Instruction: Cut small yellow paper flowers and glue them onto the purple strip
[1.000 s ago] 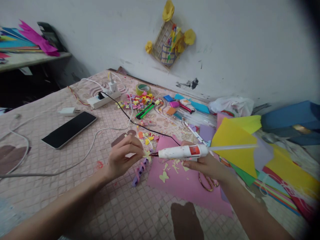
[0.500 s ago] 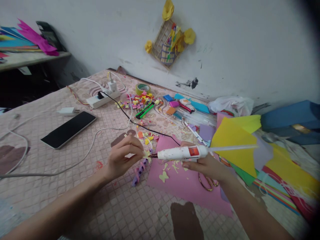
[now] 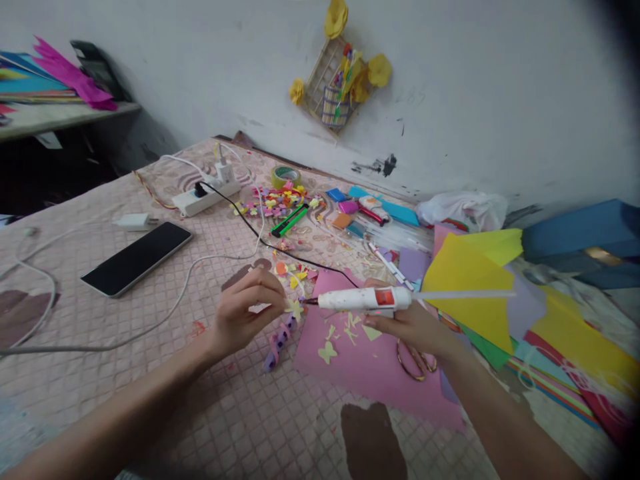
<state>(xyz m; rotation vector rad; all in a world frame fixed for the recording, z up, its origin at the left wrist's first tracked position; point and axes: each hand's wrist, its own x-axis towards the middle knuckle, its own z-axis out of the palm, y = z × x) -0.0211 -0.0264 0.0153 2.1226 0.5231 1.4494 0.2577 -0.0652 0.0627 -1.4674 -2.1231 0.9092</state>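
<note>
"Where's the piece, seen from your seat?"

"On my head feed, the pale yellow cutout [image 3: 296,309] sits right at the fingertips of my left hand [image 3: 251,307], thumb and finger pinched on its left side, the rest poking out to the right!"

"And the other hand?"

"My right hand [image 3: 413,324] is wrapped round the white glue gun [image 3: 353,300], its dark nozzle [image 3: 311,302] aimed left, right up at the cutout. Touching or just apart? I can't tell from here."

"What's underneath?"

"A spotted purple strip [image 3: 280,345] slants just below the cutout, on the patterned tablecloth [image 3: 240,413]. Below the gun, the pink sheet [image 3: 370,390] carries a loose butterfly [image 3: 328,353]; gold-handled scissors [image 3: 424,367] lie near my right wrist."
</note>
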